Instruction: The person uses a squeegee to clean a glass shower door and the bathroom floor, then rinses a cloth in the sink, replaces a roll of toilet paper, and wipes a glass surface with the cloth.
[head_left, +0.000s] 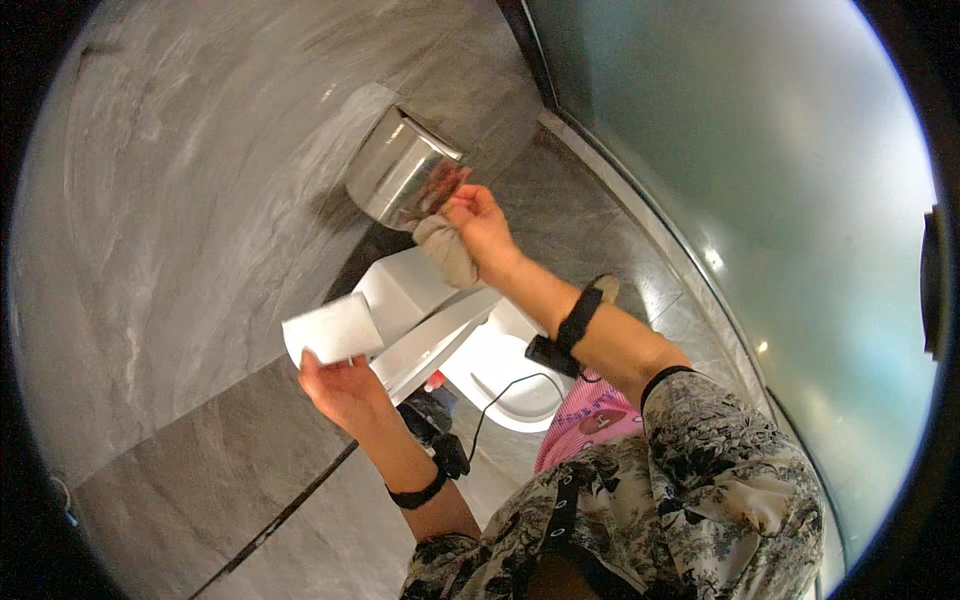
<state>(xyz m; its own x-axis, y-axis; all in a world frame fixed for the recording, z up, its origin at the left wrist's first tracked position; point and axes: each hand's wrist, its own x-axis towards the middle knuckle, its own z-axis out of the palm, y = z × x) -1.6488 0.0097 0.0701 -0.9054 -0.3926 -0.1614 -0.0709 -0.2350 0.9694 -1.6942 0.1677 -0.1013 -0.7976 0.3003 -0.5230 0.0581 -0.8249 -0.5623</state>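
Observation:
My left hand (341, 386) grips a white roll of toilet paper (334, 330) from below, at the left of the toilet. My right hand (484, 229) holds a bunched beige-grey cloth (448, 251) that hangs beneath its fingers. The fingertips are at the lower right edge of a shiny metal toilet-paper holder (390, 169) on the wall; whether they touch it I cannot tell. The hand is mirrored in its polished cover. Below both hands stands a white toilet (517, 367) with its seat and lid (427, 341) raised.
A frosted glass partition (735, 195) runs along the right over a stone sill (645, 199). Grey marbled tile wall (187, 187) rises at the left. A black cable (499, 394) loops between my wrist straps over the bowl. Pink striped cloth (589, 420) hangs before my body.

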